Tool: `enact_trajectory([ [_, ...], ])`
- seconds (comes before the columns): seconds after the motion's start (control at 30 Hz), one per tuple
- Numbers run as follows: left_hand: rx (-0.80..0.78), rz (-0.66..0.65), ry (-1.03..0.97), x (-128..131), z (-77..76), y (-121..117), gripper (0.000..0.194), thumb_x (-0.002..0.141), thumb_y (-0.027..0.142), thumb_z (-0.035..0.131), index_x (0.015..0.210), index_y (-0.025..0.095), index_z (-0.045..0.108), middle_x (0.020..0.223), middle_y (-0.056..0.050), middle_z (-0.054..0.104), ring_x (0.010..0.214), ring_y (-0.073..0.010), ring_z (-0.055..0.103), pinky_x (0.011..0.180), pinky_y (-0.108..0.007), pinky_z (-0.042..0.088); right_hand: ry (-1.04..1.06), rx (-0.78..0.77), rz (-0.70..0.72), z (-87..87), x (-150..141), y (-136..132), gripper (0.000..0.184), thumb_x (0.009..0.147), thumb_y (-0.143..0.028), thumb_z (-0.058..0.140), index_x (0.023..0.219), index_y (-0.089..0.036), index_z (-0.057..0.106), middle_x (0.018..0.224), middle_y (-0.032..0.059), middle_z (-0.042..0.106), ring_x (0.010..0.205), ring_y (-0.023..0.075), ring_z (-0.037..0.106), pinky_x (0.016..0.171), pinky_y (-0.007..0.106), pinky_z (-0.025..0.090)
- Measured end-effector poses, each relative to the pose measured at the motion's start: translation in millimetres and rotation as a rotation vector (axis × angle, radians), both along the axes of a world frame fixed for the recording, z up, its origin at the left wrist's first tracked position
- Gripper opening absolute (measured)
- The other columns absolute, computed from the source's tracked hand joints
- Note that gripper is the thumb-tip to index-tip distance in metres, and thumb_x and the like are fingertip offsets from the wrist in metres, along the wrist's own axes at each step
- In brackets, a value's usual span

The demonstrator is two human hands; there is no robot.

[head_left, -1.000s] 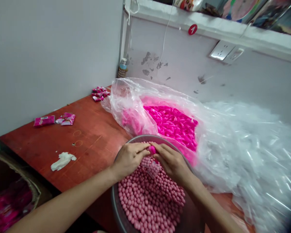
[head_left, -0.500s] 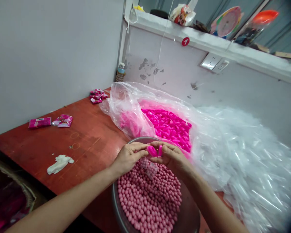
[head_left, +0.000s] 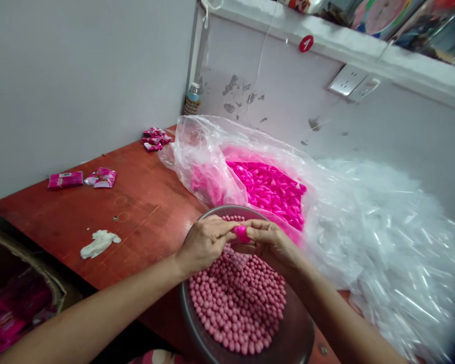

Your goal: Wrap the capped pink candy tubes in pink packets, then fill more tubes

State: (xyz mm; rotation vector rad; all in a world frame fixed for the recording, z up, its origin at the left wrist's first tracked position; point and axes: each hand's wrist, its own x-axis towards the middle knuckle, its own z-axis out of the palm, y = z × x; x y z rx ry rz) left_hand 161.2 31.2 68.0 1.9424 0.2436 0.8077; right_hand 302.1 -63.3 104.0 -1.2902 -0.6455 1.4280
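Piece (head_left: pixel 241 233), vivid pink, glossy and rounded, is pinched between left hand (head_left: pixel 203 242) and right hand (head_left: pixel 273 244) fingertips.

A red-brown table (head_left: pixel 144 202) has a plain grey wall (head_left: pixel 87 76) along its far left edge. A second wall (head_left: pixel 288 101) stands behind the back edge, with dark spots (head_left: pixel 230 86) on it. Up high runs a white shelf (head_left: pixel 341 44) with a round red sticker (head_left: pixel 306 43). Sockets (head_left: pixel 347 80) sit below.

Hot-pink piece (head_left: pixel 241 233), dusty-pink balls (head_left: pixel 235 313)
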Motion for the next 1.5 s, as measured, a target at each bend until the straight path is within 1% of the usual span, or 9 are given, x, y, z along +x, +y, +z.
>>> enact_trajectory([
  [0.17,-0.267,0.044,-0.051,7.4,-2.6,13.3,0.033,0.081,0.028,0.051,0.112,0.02,0.06,0.107,-0.004,0.065,0.097,-0.0193,0.058,0.087,-0.03,0.043,-0.181,0.086,-0.024,1.3,12.9,-1.3,0.031,0.078,-0.037,0.059,0.106,-0.024,0.059,0.101,0.0039,0.065,0.085,0.0174,0.063,0.077,0.037,0.05],
  [0.3,-0.406,0.244,-0.054,-3.0,-17.1,56.5,0.04,0.075,0.033,0.057,0.111,0.014,0.06,0.107,-0.007,0.065,0.092,-0.0199,0.059,0.08,-0.029,0.046,-0.7,0.042,-0.037,-5.1,30.6,-16.5,0.032,0.078,-0.038,0.058,0.104,-0.021,0.059,0.102,0.0053,0.063,0.088,0.0194,0.061,0.074,0.034,0.05],
  [0.5,-0.584,0.391,-0.03,-30.0,-49.1,104.2,0.041,0.062,0.033,0.068,0.097,0.01,0.065,0.077,-0.005,0.068,0.063,-0.0124,0.056,0.06,-0.024,0.045,-1.364,-0.038,0.125,-32.9,23.8,-19.2,0.023,0.077,-0.026,0.057,0.097,-0.019,0.063,0.097,0.0061,0.066,0.088,0.0217,0.06,0.079,0.032,0.046],
  [0.67,-0.717,0.292,-0.089,-40.5,-51.2,91.3,0.045,0.06,0.036,0.071,0.098,0.012,0.065,0.079,-0.005,0.068,0.06,-0.0098,0.056,0.059,-0.022,0.044,-1.411,0.062,0.119,-33.4,5.5,-5.6,0.03,0.078,-0.024,0.055,0.107,-0.016,0.057,0.103,0.009,0.063,0.089,0.0213,0.06,0.076,0.033,0.048],
  [0.83,-0.706,0.178,-0.151,-48.1,-23.1,64.0,0.039,0.064,0.033,0.068,0.098,0.012,0.067,0.083,-0.007,0.069,0.07,-0.0155,0.06,0.067,-0.028,0.047,-1.364,0.344,0.075,-9.4,-17.5,2.6,0.04,0.081,-0.037,0.054,0.116,-0.02,0.048,0.11,0.0098,0.058,0.093,0.0221,0.059,0.077,0.035,0.051],
  [0.97,-0.699,0.08,-0.205,-46.2,-2.7,34.3,0.031,0.069,0.026,0.065,0.096,0.012,0.068,0.092,-0.008,0.069,0.086,-0.019,0.06,0.08,-0.029,0.044,-1.59,0.519,0.092,-2.7,-43.5,14.5,0.067,0.076,-0.043,0.059,0.132,-0.018,0.03,0.122,0.0149,0.05,0.111,0.0285,0.049,0.089,0.045,0.044],
  [1.13,-0.846,0.05,-0.248,-31.3,1.7,15.7,0.027,0.068,0.024,0.065,0.093,0.012,0.068,0.085,-0.006,0.07,0.077,-0.0168,0.062,0.076,-0.028,0.046,-1.862,0.555,0.113,-5.6,-51.0,29.5,0.063,0.082,-0.037,0.053,0.134,-0.013,0.027,0.123,0.0198,0.05,0.113,0.0296,0.048,0.091,0.045,0.042],
  [1.3,-0.644,0.212,-0.187,-28.0,-17.8,57.1,0.034,0.067,0.03,0.065,0.097,0.012,0.066,0.088,-0.006,0.069,0.076,-0.0164,0.061,0.072,-0.027,0.046,-1.669,0.382,0.289,-0.7,-0.4,20.9,0.068,0.082,-0.035,0.053,0.137,-0.02,0.016,0.129,0.0141,0.047,0.115,0.0245,0.048,0.09,0.042,0.043],
  [1.5,-0.185,0.361,0.307,-35.9,-70.4,115.5,0.032,0.075,0.031,0.053,0.098,0.014,0.065,0.089,-0.008,0.069,0.078,-0.0205,0.062,0.071,-0.031,0.047,-1.712,0.091,0.445,-25.6,27.8,-2.6,0.047,0.077,-0.034,0.058,0.121,-0.02,0.047,0.12,0.0112,0.054,0.106,0.0253,0.054,0.086,0.038,0.044],
])
